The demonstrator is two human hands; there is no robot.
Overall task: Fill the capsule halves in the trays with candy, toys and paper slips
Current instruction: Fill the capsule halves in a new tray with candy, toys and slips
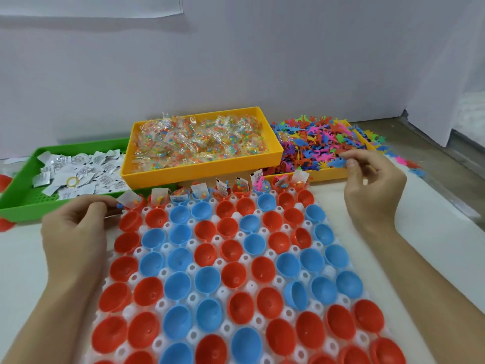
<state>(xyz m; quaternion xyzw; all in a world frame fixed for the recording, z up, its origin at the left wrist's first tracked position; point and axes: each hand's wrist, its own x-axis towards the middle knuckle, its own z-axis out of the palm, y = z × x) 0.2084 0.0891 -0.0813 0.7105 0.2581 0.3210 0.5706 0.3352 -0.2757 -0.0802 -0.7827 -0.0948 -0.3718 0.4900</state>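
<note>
Head view: left hand (74,227) pinches small blue toy piece (119,205) at white perforated plastic tray's (265,241) far-left corner, right hand (372,185) pinches blue flat toy (338,162) over yellow bin of colourful plastic toys (315,145), red and blue capsule halves (204,279) mostly unfilled, far row filled.

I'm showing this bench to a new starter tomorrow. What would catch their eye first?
The white tray of red and blue capsule halves fills the foreground; only its far row holds anything. Behind it sit a green bin of paper slips, a yellow bin of candy packets and a heap of bright toys. The right hand reaches to the toys; the left hand pinches something small.
</note>
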